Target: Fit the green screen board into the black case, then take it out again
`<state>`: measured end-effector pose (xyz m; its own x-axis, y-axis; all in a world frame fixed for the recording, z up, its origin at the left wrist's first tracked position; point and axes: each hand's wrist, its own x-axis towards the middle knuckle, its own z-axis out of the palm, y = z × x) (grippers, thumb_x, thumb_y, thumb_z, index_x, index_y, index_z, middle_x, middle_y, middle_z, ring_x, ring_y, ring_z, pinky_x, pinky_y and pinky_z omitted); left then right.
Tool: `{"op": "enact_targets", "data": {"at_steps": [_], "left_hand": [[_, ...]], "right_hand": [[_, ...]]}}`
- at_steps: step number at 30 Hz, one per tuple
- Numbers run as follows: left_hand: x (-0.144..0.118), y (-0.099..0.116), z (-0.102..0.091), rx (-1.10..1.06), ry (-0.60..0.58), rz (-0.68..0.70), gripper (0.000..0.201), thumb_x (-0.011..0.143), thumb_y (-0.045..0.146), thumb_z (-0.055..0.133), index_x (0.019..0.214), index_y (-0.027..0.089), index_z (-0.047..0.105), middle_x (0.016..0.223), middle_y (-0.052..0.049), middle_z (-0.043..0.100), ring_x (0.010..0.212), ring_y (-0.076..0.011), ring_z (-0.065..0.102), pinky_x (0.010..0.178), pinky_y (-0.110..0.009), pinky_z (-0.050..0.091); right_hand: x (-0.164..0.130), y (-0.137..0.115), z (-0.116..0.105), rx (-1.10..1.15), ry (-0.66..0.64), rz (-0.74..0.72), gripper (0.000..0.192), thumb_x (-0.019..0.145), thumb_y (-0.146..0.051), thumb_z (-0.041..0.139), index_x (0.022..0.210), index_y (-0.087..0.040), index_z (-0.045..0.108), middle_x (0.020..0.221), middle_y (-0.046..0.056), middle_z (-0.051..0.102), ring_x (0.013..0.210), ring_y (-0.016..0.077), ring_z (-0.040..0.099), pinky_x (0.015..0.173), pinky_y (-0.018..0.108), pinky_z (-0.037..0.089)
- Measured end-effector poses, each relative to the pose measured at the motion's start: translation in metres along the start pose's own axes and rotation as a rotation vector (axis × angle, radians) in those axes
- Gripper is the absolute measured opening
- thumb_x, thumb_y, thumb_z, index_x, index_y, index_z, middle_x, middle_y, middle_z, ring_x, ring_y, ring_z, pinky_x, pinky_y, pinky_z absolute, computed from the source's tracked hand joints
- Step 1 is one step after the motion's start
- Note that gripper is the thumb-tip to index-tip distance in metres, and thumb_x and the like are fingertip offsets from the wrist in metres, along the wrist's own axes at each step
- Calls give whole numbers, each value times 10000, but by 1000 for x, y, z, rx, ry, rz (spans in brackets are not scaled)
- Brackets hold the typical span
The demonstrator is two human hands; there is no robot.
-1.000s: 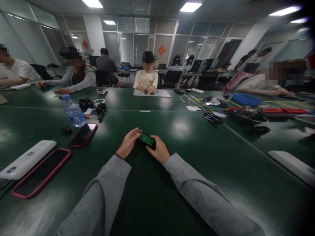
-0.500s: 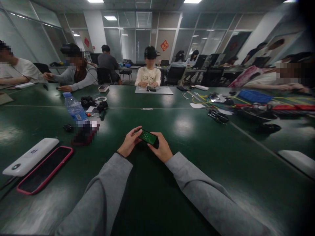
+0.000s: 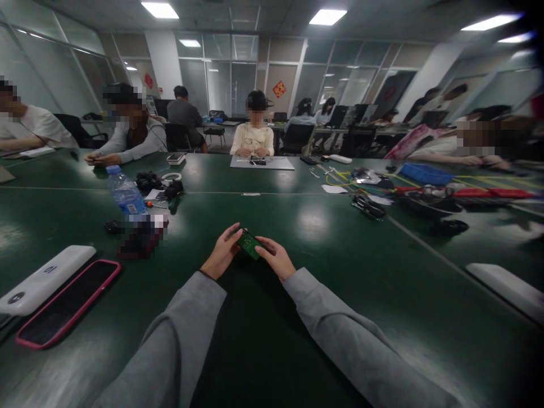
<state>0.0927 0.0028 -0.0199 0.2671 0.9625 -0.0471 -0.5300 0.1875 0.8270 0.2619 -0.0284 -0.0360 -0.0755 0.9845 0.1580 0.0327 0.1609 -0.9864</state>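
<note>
Between my two hands, above the green table [image 3: 263, 317], is a small green circuit board [image 3: 250, 244] with pale marks on its face, tilted down to the right. My left hand [image 3: 225, 249] grips its upper left end, thumb on the face and fingers behind. The lower right end is pinched by my right hand [image 3: 275, 258], whose thumb lies on the face and index finger along the upper edge. Both hands are closed on the board. Its back and the fingers behind it are hidden.
On my left lie a white power bank [image 3: 51, 277], a pink-edged phone [image 3: 70, 303] and a water bottle [image 3: 127, 192]. Cables and a blue tray [image 3: 426, 174] are at the right, with a white case [image 3: 505, 286] nearer. A person [image 3: 254, 139] sits opposite.
The board has turned and tilted in my hands, and my right fingers have shifted from around its end to its upper edge. The camera view has tipped slightly upward.
</note>
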Motion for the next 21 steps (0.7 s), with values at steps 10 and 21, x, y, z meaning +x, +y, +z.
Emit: {"op": "enact_targets", "data": {"at_steps": [10,21], "left_hand": [[-5,-14,22,-248,-122,-247,529,792,589,464,1085,163,578,1037,-100,628,950,-192,594,906,-328,431],[-3,-12,8,-272,-98,-305,716,755,694,385,1139,125,590,1074,-136,637,1030,-243,586,930,-358,431]], "right_hand": [[-17,-18,19,-869,165,-543,580,818,-252,498,1361,-164,315,1303,109,440,1222,221,416,1023,417,392],[-34,-30,40,-847,178,-518,592,822,-402,516,1321,-143,329,1259,151,356,1210,254,349,1016,468,361]]}}
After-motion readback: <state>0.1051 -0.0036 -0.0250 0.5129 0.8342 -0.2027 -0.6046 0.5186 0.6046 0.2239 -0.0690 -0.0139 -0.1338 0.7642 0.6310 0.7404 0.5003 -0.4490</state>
